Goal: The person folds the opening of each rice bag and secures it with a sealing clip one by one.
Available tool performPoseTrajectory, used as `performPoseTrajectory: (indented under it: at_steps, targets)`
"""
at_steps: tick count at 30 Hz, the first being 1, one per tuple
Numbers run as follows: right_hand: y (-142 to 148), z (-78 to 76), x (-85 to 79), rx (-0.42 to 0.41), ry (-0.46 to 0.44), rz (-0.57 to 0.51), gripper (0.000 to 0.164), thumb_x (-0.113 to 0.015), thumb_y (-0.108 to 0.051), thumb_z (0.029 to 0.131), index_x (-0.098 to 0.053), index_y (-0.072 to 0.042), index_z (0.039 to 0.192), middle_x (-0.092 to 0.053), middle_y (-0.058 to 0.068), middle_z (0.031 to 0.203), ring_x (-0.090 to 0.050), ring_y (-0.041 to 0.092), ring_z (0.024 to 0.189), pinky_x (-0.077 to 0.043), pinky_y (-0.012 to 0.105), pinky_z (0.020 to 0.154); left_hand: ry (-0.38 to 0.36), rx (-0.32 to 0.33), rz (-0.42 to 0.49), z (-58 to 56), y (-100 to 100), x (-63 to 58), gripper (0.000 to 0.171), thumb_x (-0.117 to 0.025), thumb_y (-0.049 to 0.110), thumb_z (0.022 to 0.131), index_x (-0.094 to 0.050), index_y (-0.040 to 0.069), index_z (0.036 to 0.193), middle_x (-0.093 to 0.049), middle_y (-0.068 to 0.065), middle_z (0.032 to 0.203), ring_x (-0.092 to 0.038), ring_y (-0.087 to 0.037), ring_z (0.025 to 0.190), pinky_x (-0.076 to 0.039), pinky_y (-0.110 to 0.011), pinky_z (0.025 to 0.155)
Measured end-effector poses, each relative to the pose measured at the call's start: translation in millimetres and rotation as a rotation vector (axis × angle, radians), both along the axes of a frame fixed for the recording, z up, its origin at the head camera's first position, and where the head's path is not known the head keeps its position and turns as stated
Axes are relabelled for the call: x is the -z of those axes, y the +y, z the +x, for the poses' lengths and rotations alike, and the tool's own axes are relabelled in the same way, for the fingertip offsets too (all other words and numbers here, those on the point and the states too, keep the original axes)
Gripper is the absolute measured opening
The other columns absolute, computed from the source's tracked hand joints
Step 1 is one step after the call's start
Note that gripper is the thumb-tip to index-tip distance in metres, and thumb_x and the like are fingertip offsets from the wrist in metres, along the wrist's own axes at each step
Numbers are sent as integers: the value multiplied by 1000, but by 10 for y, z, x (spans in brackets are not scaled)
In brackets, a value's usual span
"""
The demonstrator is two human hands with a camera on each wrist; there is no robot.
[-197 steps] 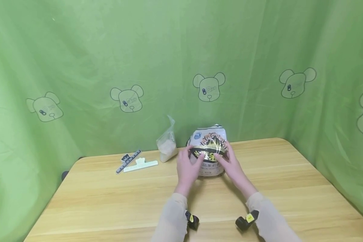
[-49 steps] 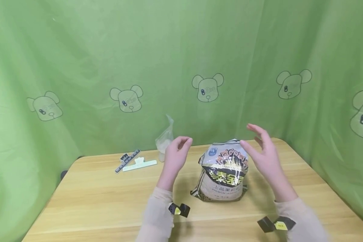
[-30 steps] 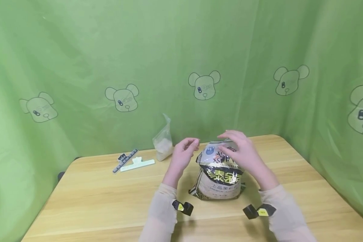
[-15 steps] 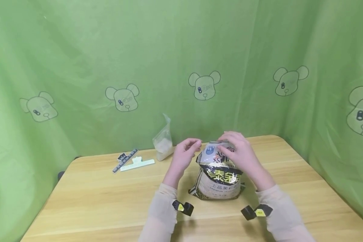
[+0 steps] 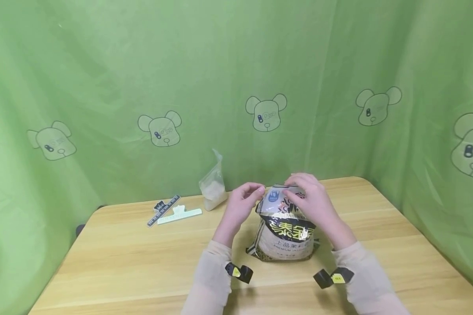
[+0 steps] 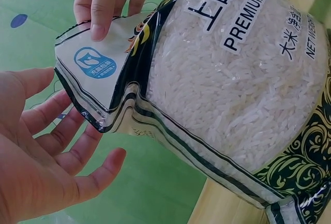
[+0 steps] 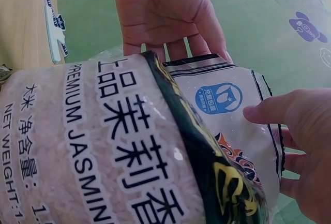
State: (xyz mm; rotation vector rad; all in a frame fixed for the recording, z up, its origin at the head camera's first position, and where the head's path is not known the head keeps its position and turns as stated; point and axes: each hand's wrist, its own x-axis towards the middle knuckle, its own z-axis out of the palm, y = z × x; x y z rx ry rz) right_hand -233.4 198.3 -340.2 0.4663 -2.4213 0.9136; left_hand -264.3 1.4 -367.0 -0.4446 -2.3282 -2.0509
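A clear-fronted bag of rice (image 5: 289, 238) stands upright on the wooden table, its printed white top panel folded back. My right hand (image 5: 315, 201) pinches that top edge, with the thumb (image 7: 264, 111) on the printed front and the other fingers behind. At the opposite top corner is my left hand (image 5: 242, 205). Its fingers (image 6: 57, 133) are spread and loosely bent, reaching behind the bag's edge, and the thumb (image 6: 31, 80) lies right at the corner. Rice grains show through the clear front.
A small clear plastic bag (image 5: 213, 190) of white contents stands at the back, left of the rice. Farther left lie a dark piano-key patterned clip (image 5: 164, 211) and a pale mint clip (image 5: 179, 215), partly crossing. A green curtain (image 5: 205, 70) hangs behind the table (image 5: 142, 262).
The rice bag has come nearer the person since the oldest frame. Afterwards my right hand lowered onto its top, and my left hand crept right to the top corner.
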Motion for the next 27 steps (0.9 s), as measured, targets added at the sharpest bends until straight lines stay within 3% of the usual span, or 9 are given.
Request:
performPoseTrajectory:
  at_steps: [11,27]
  targets:
    - [14,-45,58,10,65,-25,11,-70,-4,84,-69,-6,96,-67,17,114,-55,37,118,-40,60,106,4,27,3,18,23,12,30,-63,28,94,-67,5,114,-70,-13,109,-65,-13,93,-55,-29,86]
    - [52,-33,57,-9,104,-91,15,-64,1,87,-69,-5,100,-68,17,111,-57,35,113,-41,59,103,13,35,-59,47,56,22,30,-65,32,93,-68,10,113,-70,-7,114,-65,-20,108,-52,-34,96]
